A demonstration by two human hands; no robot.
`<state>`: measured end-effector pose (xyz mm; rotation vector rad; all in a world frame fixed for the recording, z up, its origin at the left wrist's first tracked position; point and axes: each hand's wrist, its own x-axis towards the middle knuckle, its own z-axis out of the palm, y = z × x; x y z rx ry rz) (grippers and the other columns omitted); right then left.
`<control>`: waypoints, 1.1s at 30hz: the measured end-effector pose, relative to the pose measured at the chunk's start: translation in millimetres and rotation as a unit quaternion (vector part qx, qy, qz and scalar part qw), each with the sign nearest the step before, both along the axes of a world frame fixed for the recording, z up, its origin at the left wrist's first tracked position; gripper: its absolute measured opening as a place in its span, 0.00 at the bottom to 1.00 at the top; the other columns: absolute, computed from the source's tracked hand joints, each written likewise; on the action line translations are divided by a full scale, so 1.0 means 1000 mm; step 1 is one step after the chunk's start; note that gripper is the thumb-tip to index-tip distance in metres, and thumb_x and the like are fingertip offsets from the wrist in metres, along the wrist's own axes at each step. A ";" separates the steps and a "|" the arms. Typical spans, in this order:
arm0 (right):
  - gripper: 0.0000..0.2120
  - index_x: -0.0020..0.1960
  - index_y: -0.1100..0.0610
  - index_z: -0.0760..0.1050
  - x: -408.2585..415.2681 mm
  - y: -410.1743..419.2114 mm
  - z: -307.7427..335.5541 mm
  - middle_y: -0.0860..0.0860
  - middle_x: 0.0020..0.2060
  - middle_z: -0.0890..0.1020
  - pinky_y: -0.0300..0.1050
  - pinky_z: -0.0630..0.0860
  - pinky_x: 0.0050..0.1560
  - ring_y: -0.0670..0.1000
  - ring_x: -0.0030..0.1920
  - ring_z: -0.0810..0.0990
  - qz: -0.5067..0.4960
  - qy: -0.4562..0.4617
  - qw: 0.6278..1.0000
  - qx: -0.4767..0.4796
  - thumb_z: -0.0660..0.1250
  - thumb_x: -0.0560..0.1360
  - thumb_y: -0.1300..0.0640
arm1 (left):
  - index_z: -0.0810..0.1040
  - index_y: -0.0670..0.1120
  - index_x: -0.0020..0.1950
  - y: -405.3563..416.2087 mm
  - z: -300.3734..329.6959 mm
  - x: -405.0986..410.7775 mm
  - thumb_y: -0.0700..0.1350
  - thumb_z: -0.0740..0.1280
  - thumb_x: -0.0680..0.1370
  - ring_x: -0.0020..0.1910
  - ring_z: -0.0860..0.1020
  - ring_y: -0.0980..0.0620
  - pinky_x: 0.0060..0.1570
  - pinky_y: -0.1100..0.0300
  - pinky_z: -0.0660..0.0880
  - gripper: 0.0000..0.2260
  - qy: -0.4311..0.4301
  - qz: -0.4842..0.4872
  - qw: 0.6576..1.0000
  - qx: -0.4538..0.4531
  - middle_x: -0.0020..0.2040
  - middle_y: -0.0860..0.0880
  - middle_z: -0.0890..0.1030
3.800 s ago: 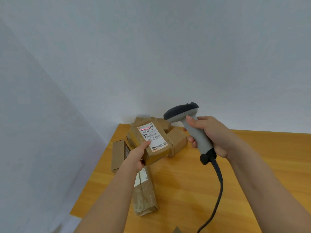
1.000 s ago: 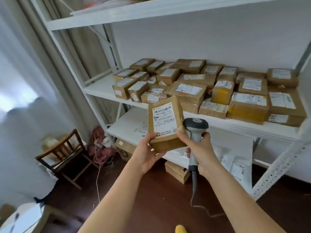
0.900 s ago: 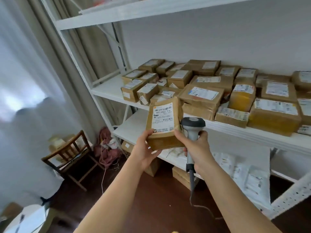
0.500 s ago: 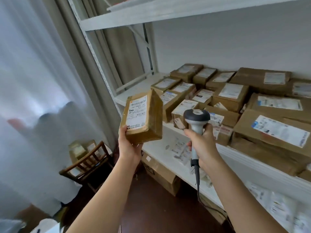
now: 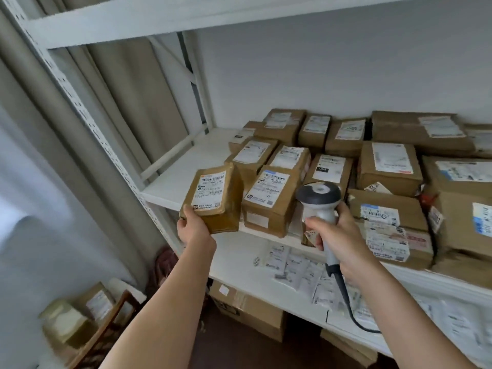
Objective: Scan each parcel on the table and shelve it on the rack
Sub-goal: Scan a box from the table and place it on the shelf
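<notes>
white rack [image 5: 170,187] ahead; left hand [image 5: 193,230] grips a parcel [image 5: 213,198], right hand [image 5: 338,235] clasps the scanner [image 5: 319,201].

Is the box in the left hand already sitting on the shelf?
No, the left hand holds the box in the air, off the shelf.

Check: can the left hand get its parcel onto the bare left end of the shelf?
Probably yes: left hand holds the parcel beside the shelf's bare left end, nothing between.
</notes>
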<state>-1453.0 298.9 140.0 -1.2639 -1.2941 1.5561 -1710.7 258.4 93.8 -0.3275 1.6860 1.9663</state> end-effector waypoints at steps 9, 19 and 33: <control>0.16 0.58 0.51 0.71 -0.014 0.016 -0.003 0.52 0.38 0.79 0.43 0.73 0.28 0.47 0.26 0.74 -0.077 -0.007 0.997 -0.001 0.70 0.75 0.64 | 0.62 0.45 0.76 0.058 -0.017 -0.030 0.59 0.56 0.83 0.67 0.71 0.38 0.65 0.43 0.72 0.26 0.086 -0.110 0.976 -0.167 0.71 0.41 0.66; 0.16 0.56 0.49 0.71 -0.005 0.019 0.001 0.54 0.44 0.80 0.46 0.74 0.32 0.48 0.28 0.74 -0.096 0.003 0.995 0.018 0.71 0.74 0.62 | 0.55 0.45 0.77 0.053 -0.007 -0.027 0.60 0.62 0.80 0.69 0.67 0.39 0.66 0.45 0.70 0.33 0.050 -0.108 0.975 -0.186 0.74 0.42 0.62; 0.13 0.53 0.48 0.72 0.100 -0.013 0.016 0.52 0.37 0.78 0.46 0.73 0.34 0.47 0.28 0.74 -0.121 0.032 0.992 0.022 0.71 0.75 0.61 | 0.64 0.43 0.70 0.050 0.043 0.105 0.36 0.64 0.77 0.67 0.65 0.43 0.68 0.48 0.63 0.22 0.334 0.005 0.931 -0.150 0.69 0.42 0.64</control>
